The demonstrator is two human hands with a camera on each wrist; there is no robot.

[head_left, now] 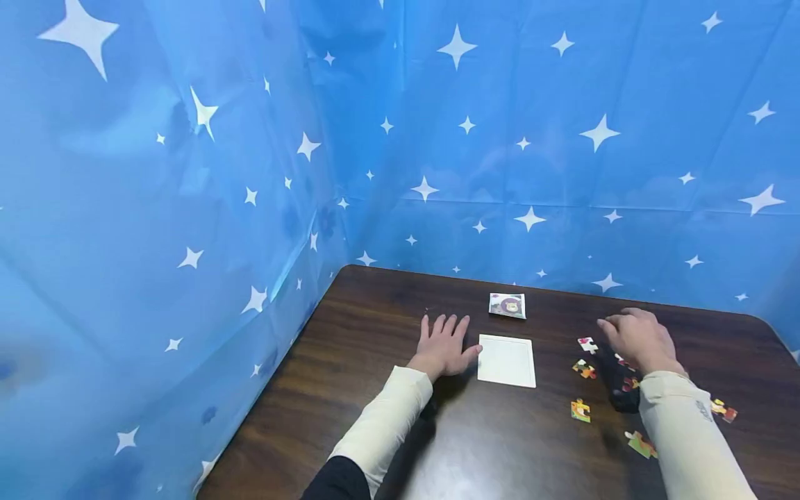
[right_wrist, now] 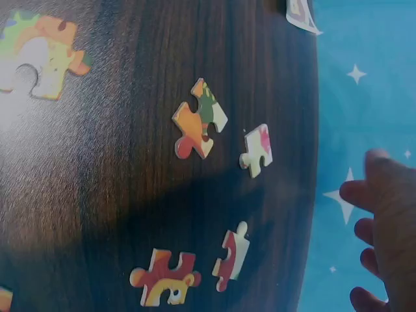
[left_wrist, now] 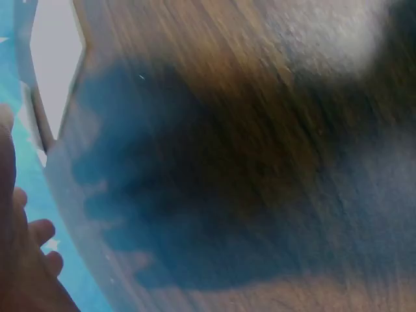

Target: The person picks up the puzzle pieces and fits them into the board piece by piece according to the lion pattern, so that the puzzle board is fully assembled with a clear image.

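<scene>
With fingers spread, my left hand [head_left: 444, 345] hovers over the table beside a square white puzzle tray [head_left: 506, 361]; its thumb comes up to the tray's left edge, and I cannot tell if it touches. The left wrist view shows this hand's broad shadow on the wood. My right hand [head_left: 642, 342] hangs above loose jigsaw pieces, its fingers loosely bent and nothing seen in them. Below it in the right wrist view lie an orange-and-green piece [right_wrist: 189, 125], a pink-and-white piece [right_wrist: 265, 144], a red-and-yellow piece [right_wrist: 170, 284] and a red-and-cream piece [right_wrist: 229, 264].
A small picture card or packet [head_left: 507, 305] lies behind the tray. More pieces are nearer me, among them a yellow-orange one [head_left: 580, 410] and a green one [head_left: 639, 444]. A blue starry curtain [head_left: 531, 160] borders the dark wooden table [head_left: 375, 319] at the back and left.
</scene>
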